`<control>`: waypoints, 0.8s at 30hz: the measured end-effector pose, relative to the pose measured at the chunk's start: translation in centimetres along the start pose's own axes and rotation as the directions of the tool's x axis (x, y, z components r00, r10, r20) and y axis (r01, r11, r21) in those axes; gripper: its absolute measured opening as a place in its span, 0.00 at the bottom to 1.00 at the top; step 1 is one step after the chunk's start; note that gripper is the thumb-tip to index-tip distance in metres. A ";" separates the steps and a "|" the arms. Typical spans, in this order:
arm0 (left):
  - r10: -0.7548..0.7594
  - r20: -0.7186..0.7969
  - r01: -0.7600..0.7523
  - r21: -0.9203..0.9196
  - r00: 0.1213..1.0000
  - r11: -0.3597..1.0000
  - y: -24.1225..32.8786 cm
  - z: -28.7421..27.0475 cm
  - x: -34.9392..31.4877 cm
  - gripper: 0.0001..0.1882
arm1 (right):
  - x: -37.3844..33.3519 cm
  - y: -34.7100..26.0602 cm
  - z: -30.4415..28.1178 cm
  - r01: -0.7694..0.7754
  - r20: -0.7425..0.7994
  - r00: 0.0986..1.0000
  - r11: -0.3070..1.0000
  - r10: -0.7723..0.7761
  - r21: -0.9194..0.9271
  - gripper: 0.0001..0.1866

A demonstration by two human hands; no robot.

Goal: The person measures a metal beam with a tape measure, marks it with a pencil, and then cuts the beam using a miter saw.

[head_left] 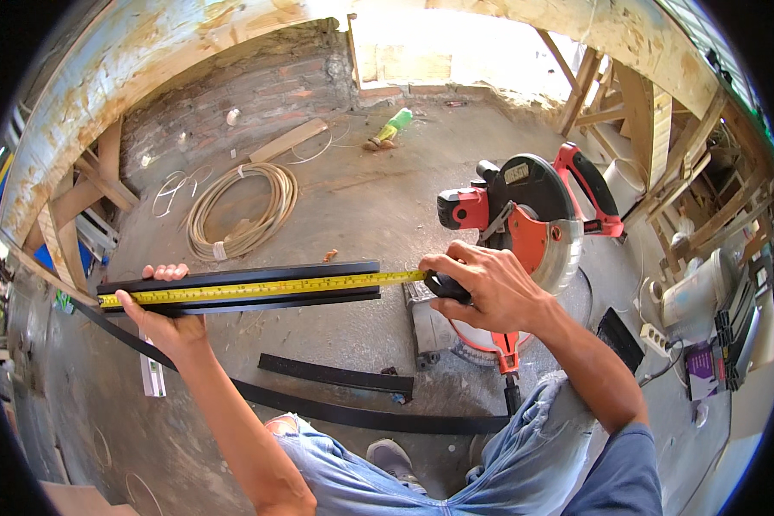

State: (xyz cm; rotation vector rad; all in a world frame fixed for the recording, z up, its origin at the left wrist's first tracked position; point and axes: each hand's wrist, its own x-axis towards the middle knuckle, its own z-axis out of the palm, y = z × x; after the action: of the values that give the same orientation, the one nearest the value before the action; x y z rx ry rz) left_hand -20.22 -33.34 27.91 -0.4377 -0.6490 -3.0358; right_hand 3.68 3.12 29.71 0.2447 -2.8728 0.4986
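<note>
My left hand [165, 322] is closed round the left part of a black metal profile [241, 301], its thumb by the start of the yellow blade. A yellow tape measure [318, 284] is stretched along the profile's channel and runs past its right end. The dark tape case [447, 288] is gripped in my right hand [499, 284], just right of that end. Behind and below the right hand stands a red and black miter saw [537, 236], its base partly hidden by hand and forearm.
A long black strip [361, 420] and a short black piece [331, 374] lie on the floor near my legs. Farther off are a coil of beige hose [199, 215], a plank [290, 140] and a green bottle [396, 123]. Wooden beams arch overhead; a power strip [654, 338] lies right.
</note>
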 end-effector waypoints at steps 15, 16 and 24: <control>-0.012 0.089 0.010 0.017 0.996 1.000 0.6 -0.7 0.7 0.26 | -0.3 -0.2 0.1 0.050 -0.141 0.988 0.994 -0.064 -0.095 0.27; -0.010 0.086 0.009 0.012 0.996 1.000 0.7 -0.7 0.7 0.26 | -0.3 -0.3 0.0 0.054 -0.140 0.988 0.994 -0.068 -0.099 0.27; -0.050 0.126 0.051 -0.008 0.991 0.999 1.5 -1.9 1.0 0.28 | -0.3 -0.3 -0.2 0.060 -0.144 0.987 0.992 -0.076 -0.115 0.26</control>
State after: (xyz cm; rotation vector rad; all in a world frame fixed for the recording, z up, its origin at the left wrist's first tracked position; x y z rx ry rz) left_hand -21.61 -35.45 27.10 -0.6268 -0.6576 -3.0805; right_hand 4.06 2.92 29.90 0.2739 -2.7263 0.3295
